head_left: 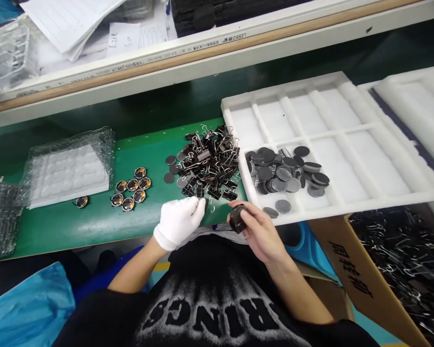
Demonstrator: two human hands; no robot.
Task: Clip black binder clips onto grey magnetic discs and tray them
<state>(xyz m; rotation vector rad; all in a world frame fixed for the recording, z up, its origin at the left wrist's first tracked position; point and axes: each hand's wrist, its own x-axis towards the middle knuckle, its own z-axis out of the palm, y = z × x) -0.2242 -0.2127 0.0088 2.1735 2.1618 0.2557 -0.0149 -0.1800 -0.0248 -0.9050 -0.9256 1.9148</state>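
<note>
We get bright, even overhead light here, and the white foam tray (332, 130) nearly washes out. The green bench (94, 221) shows soft sheen along its near edge. Straight lines bow toward the corners; the shelf's underside sits in deep shadow.

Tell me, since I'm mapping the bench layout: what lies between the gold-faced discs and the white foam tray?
In the head view, a pile of black binder clips with loose grey discs on the green mat.
</note>
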